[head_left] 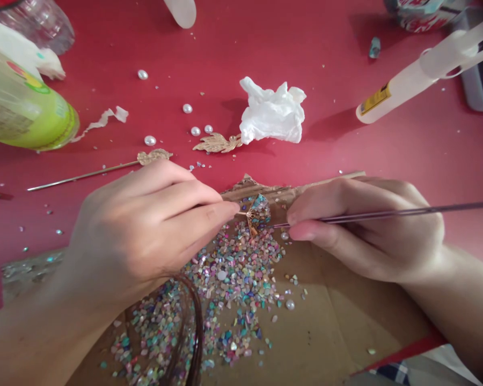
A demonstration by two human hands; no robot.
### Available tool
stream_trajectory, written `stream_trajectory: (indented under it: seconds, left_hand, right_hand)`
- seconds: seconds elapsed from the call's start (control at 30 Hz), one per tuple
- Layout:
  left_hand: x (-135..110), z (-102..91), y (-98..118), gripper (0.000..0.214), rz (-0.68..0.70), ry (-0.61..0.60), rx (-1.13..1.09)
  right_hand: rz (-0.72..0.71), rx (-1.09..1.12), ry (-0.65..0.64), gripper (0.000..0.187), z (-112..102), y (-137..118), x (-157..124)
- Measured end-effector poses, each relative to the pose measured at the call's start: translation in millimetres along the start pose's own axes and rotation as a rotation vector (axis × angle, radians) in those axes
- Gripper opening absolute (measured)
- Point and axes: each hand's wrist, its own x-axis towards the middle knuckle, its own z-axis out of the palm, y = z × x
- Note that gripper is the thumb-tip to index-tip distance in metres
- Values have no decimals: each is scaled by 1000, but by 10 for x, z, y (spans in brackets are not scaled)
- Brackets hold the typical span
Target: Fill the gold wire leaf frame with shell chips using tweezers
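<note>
My left hand (156, 214) pinches the thin gold stem of a small ornament (260, 209), whose gold frame is coated with bluish, glittering chips. My right hand (362, 225) is closed around slim purple tweezers (346, 217); their tips reach the ornament's lower right edge. Whether the tips grip a chip is too small to tell. Below both hands, many multicoloured chips (233, 279) lie heaped on a sheet of brown cardboard (322, 311). A strand of dark hair hangs in front of the heap.
Beyond the cardboard, a crumpled white tissue (271, 112) touches a gold leaf piece (217, 143). A gold hairpin stick (84, 175) lies left, near loose pearls (149, 140). A green-labelled bottle (28, 107) is at left; a white glue bottle (410, 80) lies at right.
</note>
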Motion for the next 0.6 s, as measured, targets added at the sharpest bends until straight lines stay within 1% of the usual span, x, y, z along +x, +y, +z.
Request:
stream_trajectory:
  seconds: [0.07, 0.13, 0.23, 0.3, 0.37, 0.4, 0.43, 0.5, 0.6]
  left_hand:
    - [-6, 0, -9, 28, 0, -11, 12]
    - [-13, -6, -18, 26, 18, -6, 12]
    - [-15, -20, -15, 26, 40, -8, 2]
    - [-15, -21, 3, 29, -4, -16, 9]
    - [-17, -14, 25, 28, -49, 8, 15]
    - [-20, -10, 34, 26, -51, 15, 11]
    - [-21, -9, 41, 25, -20, 35, 4]
    - [-23, -13, 49, 25, -41, 1, 1]
    - [-15, -26, 40, 26, -30, -19, 7]
  right_hand:
    - [6, 31, 16, 24, 2, 2, -4]
    - [9, 52, 34, 22, 4, 8, -9]
    - [6, 46, 26, 24, 2, 20, -11]
    - [-6, 32, 18, 24, 0, 31, -13]
    - [-15, 19, 21, 24, 1, 43, -16]
    - [-18, 11, 24, 25, 3, 48, -18]
    - [-19, 1, 24, 25, 6, 51, -21]
    - [-22, -18, 21, 27, 13, 54, -28]
    - [-15, -24, 26, 29, 26, 50, -40]
